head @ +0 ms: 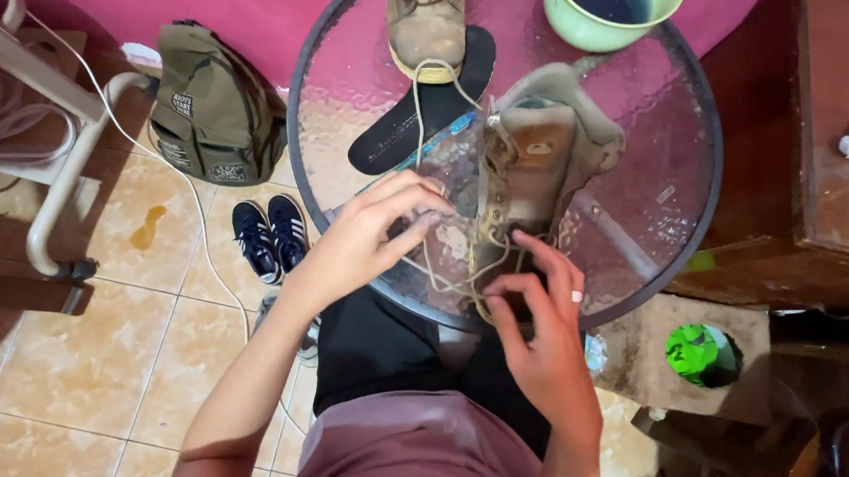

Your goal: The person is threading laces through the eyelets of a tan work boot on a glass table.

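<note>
A worn tan boot (539, 167) lies on a round glass table (664, 235), its tongue open and its toe toward me. My left hand (370, 235) pinches the pale bootlace (423, 119) beside the boot's left side. My right hand (538, 326) grips the lace at the boot's lower eyelets. A second tan boot (425, 19) stands at the table's far edge on a black insole (424, 109). The lace runs from that area down to my left hand.
A green bowl (610, 12) sits at the table's far right. On the tiled floor to the left are an olive backpack (215, 104), dark blue sneakers (270, 233) and a white frame with cable (62, 153). Wooden furniture (827, 177) stands right.
</note>
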